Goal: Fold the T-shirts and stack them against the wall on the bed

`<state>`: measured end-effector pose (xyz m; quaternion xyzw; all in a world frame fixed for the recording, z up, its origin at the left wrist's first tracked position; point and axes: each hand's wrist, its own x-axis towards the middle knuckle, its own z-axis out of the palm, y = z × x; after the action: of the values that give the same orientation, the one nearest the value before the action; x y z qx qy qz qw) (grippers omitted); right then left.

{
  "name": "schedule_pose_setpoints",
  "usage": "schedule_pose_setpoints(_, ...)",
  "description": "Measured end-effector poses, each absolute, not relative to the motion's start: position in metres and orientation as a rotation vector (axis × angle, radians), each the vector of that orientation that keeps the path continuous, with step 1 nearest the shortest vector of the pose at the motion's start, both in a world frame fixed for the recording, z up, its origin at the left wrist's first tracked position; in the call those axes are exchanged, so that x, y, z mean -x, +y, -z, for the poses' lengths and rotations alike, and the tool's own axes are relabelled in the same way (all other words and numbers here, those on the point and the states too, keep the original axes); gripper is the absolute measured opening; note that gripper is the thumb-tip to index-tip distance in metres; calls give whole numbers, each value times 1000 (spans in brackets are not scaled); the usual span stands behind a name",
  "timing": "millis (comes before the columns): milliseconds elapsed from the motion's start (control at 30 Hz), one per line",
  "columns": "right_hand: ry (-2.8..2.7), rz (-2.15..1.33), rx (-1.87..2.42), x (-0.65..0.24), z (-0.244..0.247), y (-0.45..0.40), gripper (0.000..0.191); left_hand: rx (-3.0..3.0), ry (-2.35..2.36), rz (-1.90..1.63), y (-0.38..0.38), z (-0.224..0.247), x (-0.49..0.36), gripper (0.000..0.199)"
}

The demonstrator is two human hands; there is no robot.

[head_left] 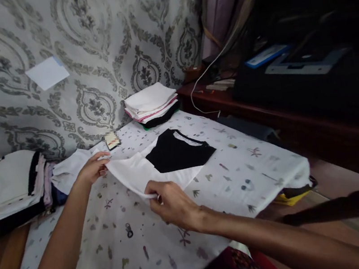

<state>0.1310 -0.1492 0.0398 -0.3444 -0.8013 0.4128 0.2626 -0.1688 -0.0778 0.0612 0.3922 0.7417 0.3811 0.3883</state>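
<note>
A white shirt with a black upper part (182,151) lies partly folded on the patterned white cloth (116,249). Its black neck end points away to the right, and its white hem end is toward me. My left hand (95,167) pinches the hem's far left corner. At the near corner of the same edge, my right hand (173,201) grips the white fabric between thumb and fingers. The edge between both hands looks slightly raised off the cloth.
Folded clothes are stacked (151,105) by the wall, and another pile (13,183) sits at the left. Beside it lies a crumpled white garment (71,170). A small card-like item (112,140) is near the wall. A dark red wooden ledge (261,114) runs along the right.
</note>
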Motion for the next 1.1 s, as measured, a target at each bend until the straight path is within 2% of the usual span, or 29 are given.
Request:
schedule_pose_setpoints(67,-1987,-1191,899,-149,-43,-138,38,-1018,1737,-1063,-59,-75,156,38)
schedule_pose_setpoints(167,-1801,-1203,823,-178,-39,-119,53,-996,1608,-1147,-24,-87,127,26)
schedule_pose_setpoints(367,-1540,-1310,1037,-228,-12,-76,31,-975,1566,-1062,53,-79,59,8)
schedule_pose_setpoints(667,-1265,-1364,1347,-272,6,-30,31,-985,1546,-950,120,-33,0,7)
schedule_pose_setpoints(1100,-1211,-1392,1508,-282,12,-24,35,-991,1531,-945,134,-6,-15,9)
